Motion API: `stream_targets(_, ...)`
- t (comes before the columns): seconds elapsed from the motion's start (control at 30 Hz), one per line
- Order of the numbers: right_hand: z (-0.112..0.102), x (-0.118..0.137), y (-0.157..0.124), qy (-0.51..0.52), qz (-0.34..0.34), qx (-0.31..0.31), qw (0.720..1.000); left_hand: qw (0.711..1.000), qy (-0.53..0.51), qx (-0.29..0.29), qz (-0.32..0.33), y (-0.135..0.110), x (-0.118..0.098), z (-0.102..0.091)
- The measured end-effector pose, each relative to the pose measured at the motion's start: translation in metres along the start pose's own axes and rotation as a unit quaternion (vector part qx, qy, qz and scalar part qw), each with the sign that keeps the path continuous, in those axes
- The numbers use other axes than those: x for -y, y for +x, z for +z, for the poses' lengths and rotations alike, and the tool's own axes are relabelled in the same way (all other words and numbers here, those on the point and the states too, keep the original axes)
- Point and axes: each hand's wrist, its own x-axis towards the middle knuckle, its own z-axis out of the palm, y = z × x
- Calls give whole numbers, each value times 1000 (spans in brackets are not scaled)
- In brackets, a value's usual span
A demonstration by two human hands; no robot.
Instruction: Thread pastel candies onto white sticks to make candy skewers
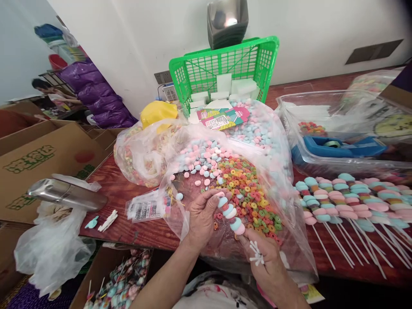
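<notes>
Between my two hands runs a candy skewer point(229, 211) threaded with pink, blue and white marshmallows and reddish gummy rings. My left hand point(201, 212) pinches its upper end, a pink marshmallow. Closed around its lower end, my right hand point(265, 262) also grips a bundle of white sticks point(256, 253), whose ends poke out of the fist. Just beyond the hands, loose gummy rings point(247, 193) in red, orange, yellow and green lie on clear plastic. Pink and blue marshmallows point(207, 161) are heaped behind them.
Finished candy skewers point(350, 197) lie piled at right, below a clear tub point(322, 156) holding a blue tape dispenser point(344, 147). A green basket point(225, 60) stands behind. At left are a steel flask point(67, 194) and cardboard boxes point(41, 167). Another person point(54, 94) sits far left.
</notes>
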Motion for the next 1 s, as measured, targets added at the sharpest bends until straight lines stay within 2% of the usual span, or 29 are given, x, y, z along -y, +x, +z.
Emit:
stream_targets(0.07,-3,3,1,-9,-2,11,1000,999,32,15,-5,3,3,-5)
stream_targets(0.13,-6,6,1,-25,2,17,1000,992,112,43,46,5,3,-11)
stream_targets(0.2,-10,9,0,-39,8,15,999,961,222,81,142,6,2,-17)
stream_targets(0.27,-11,14,-1,-40,12,8,999,916,308,118,227,5,0,-23)
stream_targets(0.3,-11,16,-1,-39,13,5,999,899,335,132,250,3,0,-25)
stream_targets(0.37,-10,20,0,-43,16,1,999,884,361,147,257,0,2,-28)
stream_targets(0.43,-9,22,2,-47,20,-1,999,897,349,145,230,-2,5,-28)
stream_targets(0.53,-9,19,5,-31,31,-8,999,947,241,120,175,-1,9,-23)
stream_targets(0.6,-12,15,6,-24,27,-19,999,964,194,106,147,1,7,-18)
stream_targets(0.8,-17,10,4,-34,2,-20,999,940,264,151,157,4,-1,-15)
stream_targets(0.9,-15,12,4,-27,22,-20,999,948,246,143,143,-1,1,-16)
stream_targets(1.0,-15,15,6,-25,46,-21,998,965,216,101,107,-4,5,-14)
